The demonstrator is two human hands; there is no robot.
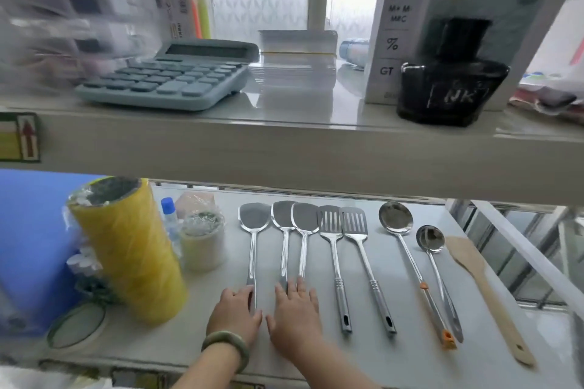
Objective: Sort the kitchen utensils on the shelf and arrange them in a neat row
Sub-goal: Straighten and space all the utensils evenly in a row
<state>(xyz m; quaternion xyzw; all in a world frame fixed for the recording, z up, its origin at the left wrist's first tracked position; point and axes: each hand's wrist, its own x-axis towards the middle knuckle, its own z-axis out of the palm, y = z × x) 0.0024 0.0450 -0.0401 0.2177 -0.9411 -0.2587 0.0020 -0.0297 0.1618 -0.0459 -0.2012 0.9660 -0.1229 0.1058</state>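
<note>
On the lower shelf (196, 335) a row of utensils lies with handles toward me. From the left: three solid steel turners (254, 221), (283, 218), (305, 219), two slotted turners (330, 221), (354, 221), a large ladle with orange handle tip (396, 219), a smaller ladle (430, 238) and a wooden spatula (474, 265). My left hand (235, 313), with a green bangle, rests flat on the first turner's handle end. My right hand (295, 316) lies flat over the handle ends of the second and third turners. Neither hand is closed around anything.
Left of the utensils stand a tall yellow roll (126, 249), a small white tape roll (202, 243), a glue bottle (169, 215) and a blue sheet (31, 230). The upper shelf (284, 151) overhangs, holding a calculator (170, 76), a paper stack (297, 60), an ink bottle (448, 91).
</note>
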